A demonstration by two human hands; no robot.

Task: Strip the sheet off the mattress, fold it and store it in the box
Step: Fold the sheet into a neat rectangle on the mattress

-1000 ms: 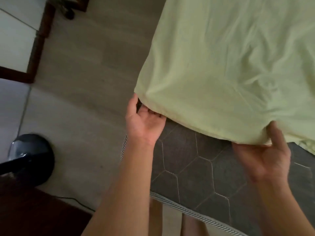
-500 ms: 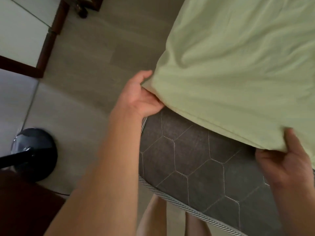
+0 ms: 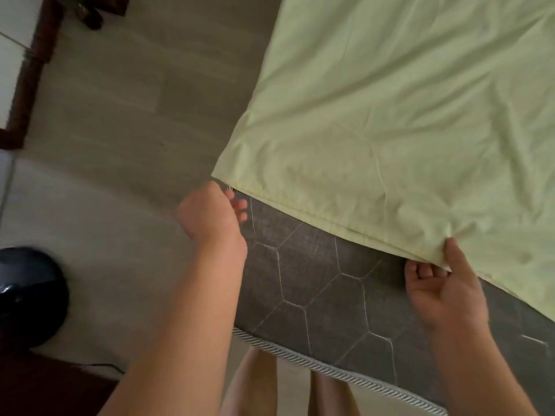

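Note:
A pale green sheet [image 3: 390,130] covers the grey quilted mattress [image 3: 315,289], its near edge pulled back so a bare strip of mattress shows. My right hand [image 3: 444,289] pinches the sheet's hem, thumb on top and fingers underneath. At the sheet's left corner, my left hand [image 3: 210,214] sits just below the hem with loosely curled fingers; no cloth shows between them. No box is in view.
A black round fan base [image 3: 30,295] stands on the floor at the left, with a cable running from it. Dark wooden framing [image 3: 27,85] lines the upper left. My bare legs [image 3: 255,385] are at the mattress's near striped edge.
My left hand held the sheet's corner lifted half a second ago; now the corner lies flat and the hand is just below it. My right hand keeps its pinch on the hem.

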